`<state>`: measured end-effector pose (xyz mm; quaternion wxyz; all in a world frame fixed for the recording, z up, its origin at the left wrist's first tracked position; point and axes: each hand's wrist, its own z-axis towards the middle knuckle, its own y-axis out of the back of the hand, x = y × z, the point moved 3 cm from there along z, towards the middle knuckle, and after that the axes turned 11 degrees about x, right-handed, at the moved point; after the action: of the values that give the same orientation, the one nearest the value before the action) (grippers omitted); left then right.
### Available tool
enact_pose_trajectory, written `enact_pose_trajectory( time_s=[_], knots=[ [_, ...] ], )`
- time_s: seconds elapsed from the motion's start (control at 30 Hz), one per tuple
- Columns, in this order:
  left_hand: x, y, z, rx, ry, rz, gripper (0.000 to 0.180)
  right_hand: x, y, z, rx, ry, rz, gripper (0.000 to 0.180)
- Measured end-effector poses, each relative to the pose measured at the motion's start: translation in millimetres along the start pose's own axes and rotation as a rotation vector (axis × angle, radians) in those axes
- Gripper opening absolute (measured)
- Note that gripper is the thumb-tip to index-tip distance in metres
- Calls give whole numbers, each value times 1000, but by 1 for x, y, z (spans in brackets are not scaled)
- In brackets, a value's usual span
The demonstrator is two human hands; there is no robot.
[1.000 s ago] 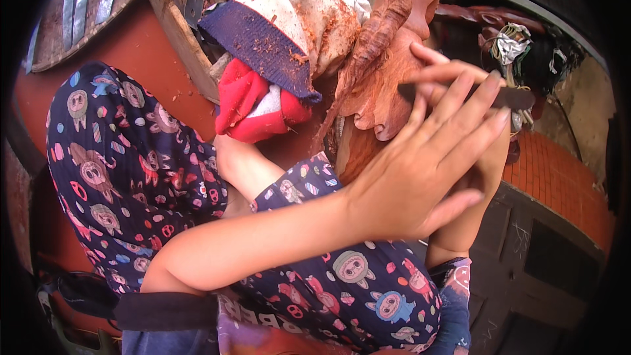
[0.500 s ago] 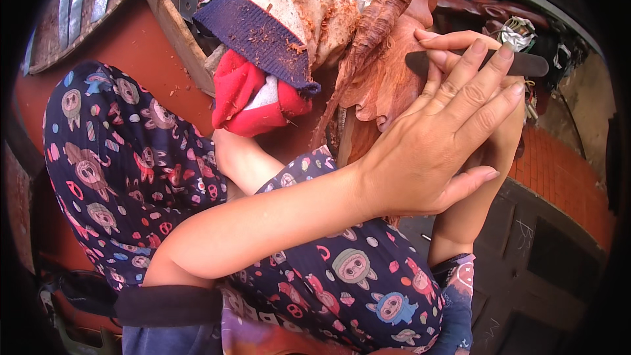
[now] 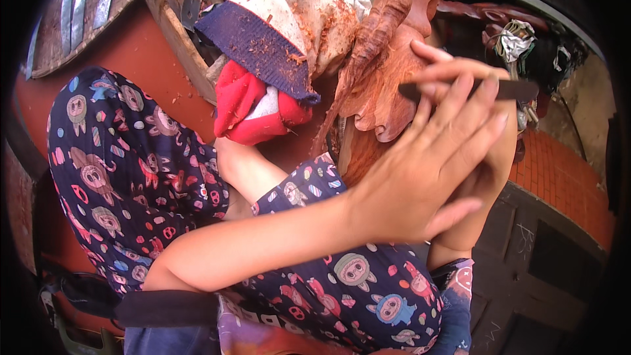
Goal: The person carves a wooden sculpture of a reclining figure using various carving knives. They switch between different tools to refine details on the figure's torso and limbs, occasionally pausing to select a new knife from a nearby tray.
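My left hand reaches across from the lower left, palm down, fingers stretched and apart. Its fingertips overlap a dark flat bar with rounded ends, though whether they press on it I cannot tell. Behind it, my right hand is closed round that bar, partly hidden by the left. The bar's left end lies beside a reddish-brown wood carving with wavy, ridged edges, standing between my legs; contact between the two is unclear.
A cloth bundle in navy, white and red, strewn with wood shavings, adjoins the carving. Left of it stands a wooden box. Metal blades lie on a round woven tray at upper left. A dark panel is at right.
Both hands and the dark bar have shifted a little downward and left along the carving. My left fingers are lower over the bar. The carving stays about where it was.
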<state>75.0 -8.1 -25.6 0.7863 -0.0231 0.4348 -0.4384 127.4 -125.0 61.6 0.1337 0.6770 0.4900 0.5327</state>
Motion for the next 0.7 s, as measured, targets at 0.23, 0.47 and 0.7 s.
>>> enact_pose_trajectory(
  time_s=[0.23,0.47,0.7],
  knots=[
    [-3,0,-1,-27,29,16,92,4,-13,4,-26,76,11,29],
    [10,9,17,-7,-52,143,94,-3,-11,6,-162,-6,151,16],
    [15,7,19,-24,-52,152,94,-1,-9,5,-196,-32,124,21]
  ],
)
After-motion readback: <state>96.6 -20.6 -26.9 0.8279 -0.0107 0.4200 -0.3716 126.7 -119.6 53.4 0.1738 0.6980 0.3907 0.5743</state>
